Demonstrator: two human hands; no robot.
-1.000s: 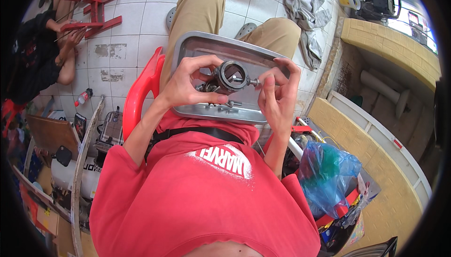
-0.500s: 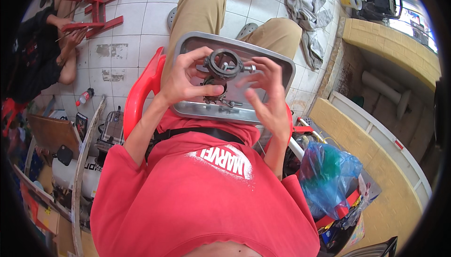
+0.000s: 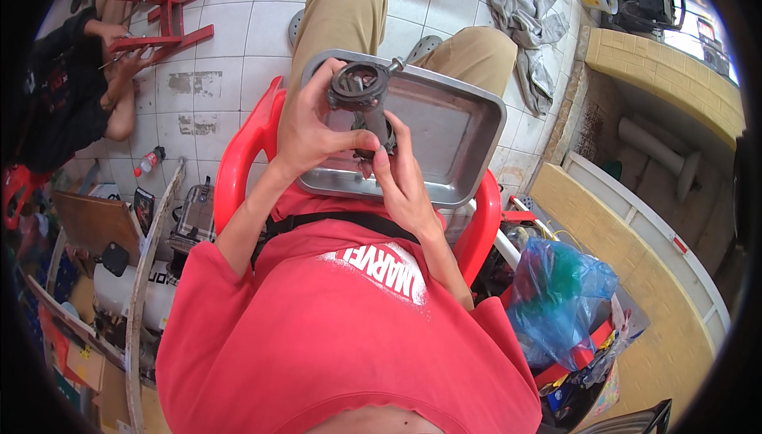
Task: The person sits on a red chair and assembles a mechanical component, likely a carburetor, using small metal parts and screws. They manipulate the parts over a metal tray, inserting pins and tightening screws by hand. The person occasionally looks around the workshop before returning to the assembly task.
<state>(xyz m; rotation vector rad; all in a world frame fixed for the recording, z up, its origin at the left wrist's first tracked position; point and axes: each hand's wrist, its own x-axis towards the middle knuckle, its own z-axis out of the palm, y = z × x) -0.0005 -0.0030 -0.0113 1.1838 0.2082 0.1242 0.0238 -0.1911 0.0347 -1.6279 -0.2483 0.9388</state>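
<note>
Just above the centre of the frame, the metal part (image 3: 370, 110) is held over the tray (image 3: 468, 105), the left hand (image 3: 311, 134) wrapped around its left side and the right hand (image 3: 409, 184) pinching its lower end between thumb and forefinger. For good handling, the left hand should brace the body firmly while the right works with light fingertip pressure, clear of the bolt (image 3: 396, 64) at upper right, so anything loose lands in the tray.

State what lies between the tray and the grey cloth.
In the head view, the tan right trouser leg and some floor tiles lie between the tray and cloth.
</note>
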